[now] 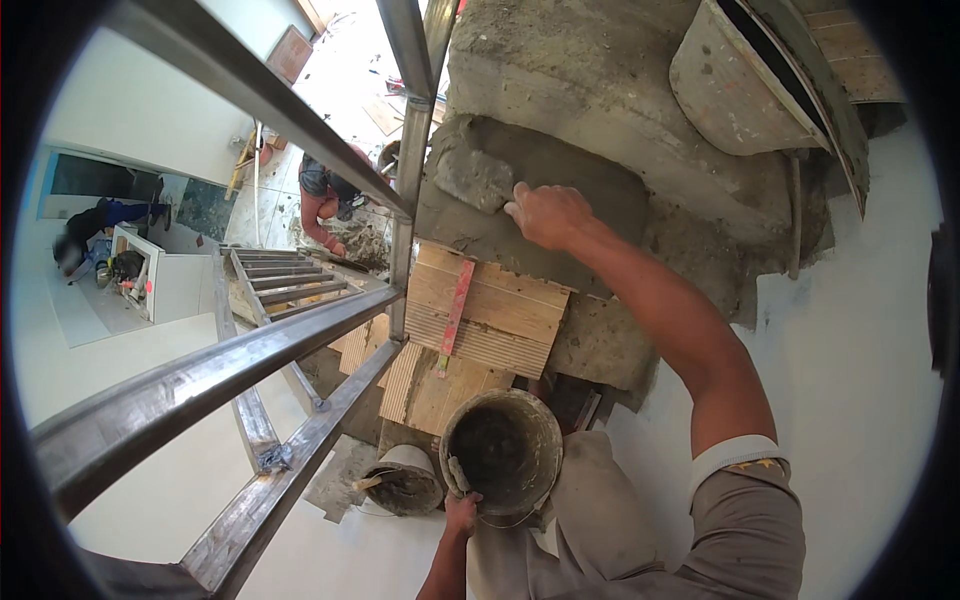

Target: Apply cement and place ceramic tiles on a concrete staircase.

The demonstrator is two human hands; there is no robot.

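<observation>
My right hand [553, 216] is closed on the handle of a trowel [474, 182]. Its mortar-smeared blade lies against a bed of wet grey mortar [590, 195] spread over a rough stair step. Down by my legs, my left hand [462, 510] grips the rim of a round bucket [548, 425] with dark grey mix inside. Right above that hand, a short mortar-caked piece [457, 474] leans at the rim; I cannot tell what it is. On the wood-look step tiles [520, 300] below the mortar lies a red spirit level [458, 310].
A metal railing [240, 350] cuts diagonally across my left side. Beside the bucket stands a smaller pail [405, 480] with a tool handle in it. A large mortar-stained tub [735, 85] sits up right. On the lower floor, one person [325, 190] crouches; another [100, 225] is farther left.
</observation>
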